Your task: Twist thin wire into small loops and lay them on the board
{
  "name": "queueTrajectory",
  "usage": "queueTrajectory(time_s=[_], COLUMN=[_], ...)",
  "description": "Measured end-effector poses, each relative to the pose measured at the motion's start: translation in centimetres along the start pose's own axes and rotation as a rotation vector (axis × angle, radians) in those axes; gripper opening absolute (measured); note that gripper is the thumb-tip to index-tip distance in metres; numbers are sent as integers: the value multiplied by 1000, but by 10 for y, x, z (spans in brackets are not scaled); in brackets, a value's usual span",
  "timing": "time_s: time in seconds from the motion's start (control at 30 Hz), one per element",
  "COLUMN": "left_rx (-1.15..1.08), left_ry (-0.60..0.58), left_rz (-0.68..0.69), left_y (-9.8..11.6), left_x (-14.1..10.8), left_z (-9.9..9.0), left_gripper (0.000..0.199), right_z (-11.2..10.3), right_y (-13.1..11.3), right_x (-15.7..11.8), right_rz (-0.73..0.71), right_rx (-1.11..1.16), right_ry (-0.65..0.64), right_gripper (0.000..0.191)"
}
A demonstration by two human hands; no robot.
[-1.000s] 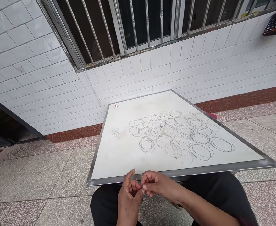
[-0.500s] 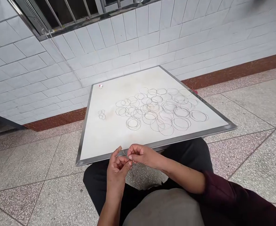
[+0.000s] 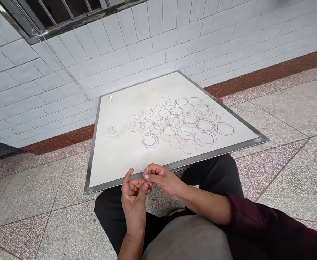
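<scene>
Table point(image 3: 120, 151) w/ pale top & grey metal edging stands in front of the person, far side up by a white-tiled wall point(image 3: 158, 47). L hand point(image 3: 134, 198) & R hand point(image 3: 158, 177) are together at the near edge, fingertips meeting, both pinching a fine wire point(image 3: 143, 159); it curves up from the fingers over the tabletop rim. Exact grip pt. is hidden by the fingers. One L finger sticks up w/ a tan wrap point(image 3: 130, 171) on its tip.

Beyond the hands, mid to R of the tabletop: lots of thin wire rings point(image 3: 174, 126), flat, many overlapping. Smaller loops point(image 3: 113, 132) lie in a separate bunch nr the L edge; a small red-&-white item point(image 3: 110, 98), too tiny to ID, sits nr the far L corner. Something red point(image 3: 220, 100) pokes out past the R edge, mostly blocked by the table.

Dark trousers point(image 3: 212, 177) at the near edge, knees either side of the hands; grey clothing point(image 3: 188, 238) btwn the arms, maroon sleeve point(image 3: 247, 213) on the R arm. Upper L: barred window point(image 3: 68, 9), cord point(image 3: 72, 76) hanging down the tiles. Red-brown band point(image 3: 256, 79) runs along the wall base, speckled floor point(image 3: 283, 115) below.
</scene>
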State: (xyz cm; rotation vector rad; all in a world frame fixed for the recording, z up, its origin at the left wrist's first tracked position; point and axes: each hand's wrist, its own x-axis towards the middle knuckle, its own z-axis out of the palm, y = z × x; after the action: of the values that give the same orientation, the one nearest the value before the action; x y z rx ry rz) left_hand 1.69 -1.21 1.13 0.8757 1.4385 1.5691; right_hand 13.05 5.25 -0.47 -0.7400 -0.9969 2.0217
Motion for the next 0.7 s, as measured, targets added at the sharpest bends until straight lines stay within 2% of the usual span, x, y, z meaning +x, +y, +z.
queueTrajectory(time_s=[0.27, 0.4, 0.6, 0.7], left_rx=[-63, -69, -47, -86], left_ry=[-12, -36, 13, 28], left_rz=[-41, -55, 27, 9], left_y=[-2, -2, -12, -19], left_x=[3, 2, -4, -5], left_z=[-5, -3, 3, 2], left_gripper=[61, 66, 69, 65], right_z=[-3, -3, -3, -3], right_y=[-1, -3, -6, -6], right_x=[5, 5, 5, 7], right_rz=[-81, -51, -2, -3], right_rx=[-131, -112, -58, -82], right_ry=[17, 39, 53, 67], right_gripper=[20, 17, 13, 14])
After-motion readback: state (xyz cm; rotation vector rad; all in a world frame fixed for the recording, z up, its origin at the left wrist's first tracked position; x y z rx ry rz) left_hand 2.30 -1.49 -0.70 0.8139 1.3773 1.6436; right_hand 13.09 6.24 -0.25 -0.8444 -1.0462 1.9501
